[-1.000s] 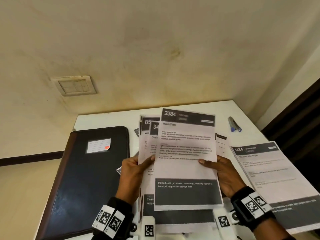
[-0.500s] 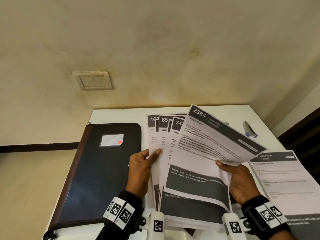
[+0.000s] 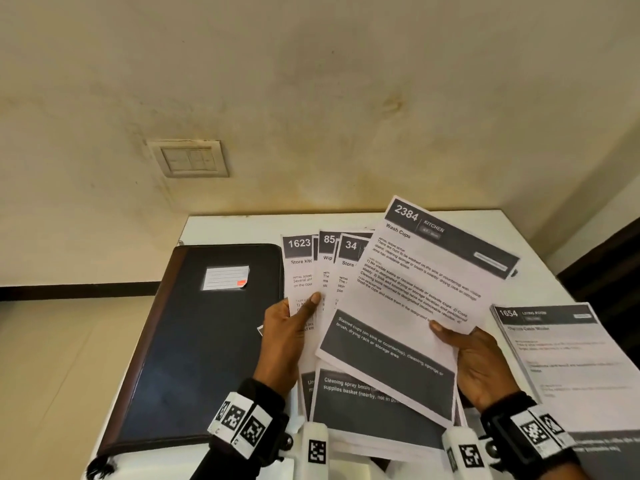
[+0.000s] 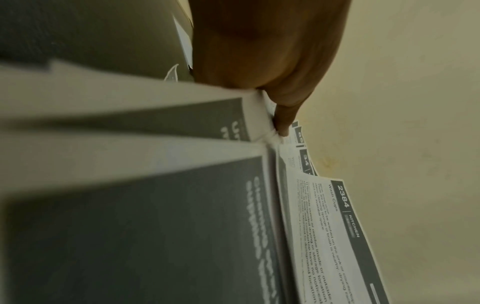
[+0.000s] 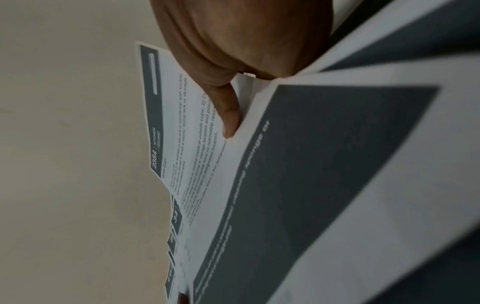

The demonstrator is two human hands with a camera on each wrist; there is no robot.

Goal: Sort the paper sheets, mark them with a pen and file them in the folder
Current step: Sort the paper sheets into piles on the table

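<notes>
My left hand [image 3: 289, 329] grips a fan of several printed sheets [image 3: 322, 271] above the white table [image 3: 235, 226], thumb [image 4: 283, 121] pressed on their front. The headers 1623, 85 and 34 show. My right hand [image 3: 467, 355] pinches the front sheet, number 2384 "Wash Cups" [image 3: 415, 282], by its right edge, thumb [image 5: 230, 115] on top. That sheet is tilted to the right, away from the fan. The closed dark folder [image 3: 194, 344] lies flat to the left, a white label [image 3: 225, 277] on its cover. The pen is hidden behind the tilted sheet.
A second pile of sheets topped by number 1654 [image 3: 568, 362] lies on the table at the right. A wall with a switch plate [image 3: 190, 159] stands just behind the table. A dark doorway [image 3: 613, 271] is at the far right.
My right hand has swung sheet 2384 clockwise and to the right, off the front of the fan. The headers of the sheets behind it have come into view. The pen has gone out of sight.
</notes>
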